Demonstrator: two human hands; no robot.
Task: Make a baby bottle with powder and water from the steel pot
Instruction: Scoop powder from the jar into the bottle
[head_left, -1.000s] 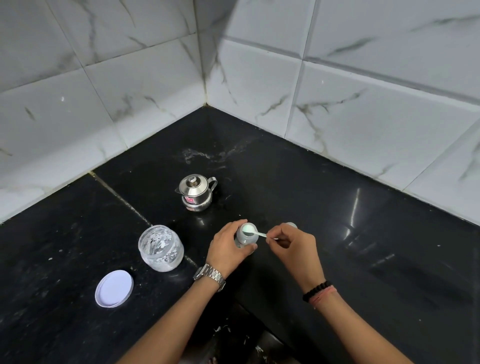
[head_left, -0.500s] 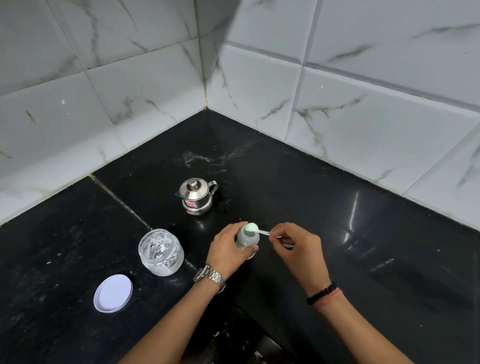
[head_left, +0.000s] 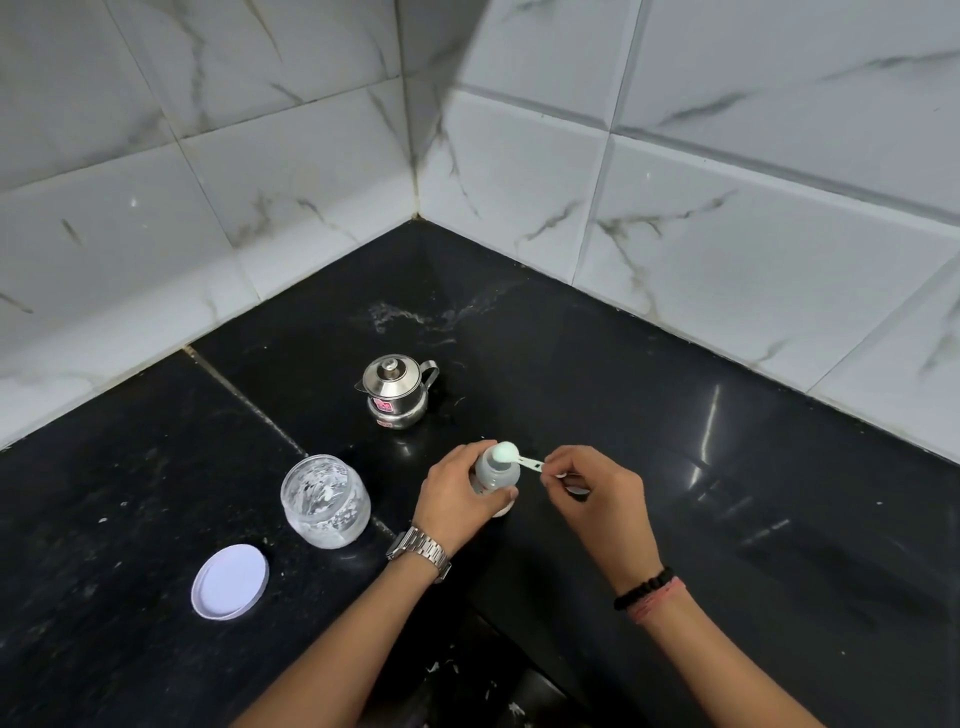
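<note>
Tipping a powder scoop (head_left: 506, 452) pinched in the right hand (head_left: 592, 493) over the baby bottle (head_left: 496, 475) gripped upright on the counter (head_left: 727, 519) by the left hand (head_left: 457, 496), a person appears mid-dosing, with the lidded steel pot (head_left: 397, 389) standing untouched behind and the opened powder jar (head_left: 326, 501) nearby.

Views: one only, worn on the person's head; no second view shares the scene.
Position: above the near edge of the black counter (head_left: 675, 415), over the person's forearms.
Direction: forward and steeply down, toward the tiled wall corner (head_left: 414, 208).
Landmark: the steel pot (head_left: 396, 391) sits near frame centre, in front of that corner.
Nearness: arm's reach; the left hand (head_left: 457, 493) and right hand (head_left: 597, 499) lie just nearer than the pot.
Lens: wide-angle; tile lines bow at the edges.
Coverage: both walls behind the pot, counter on either side.
</note>
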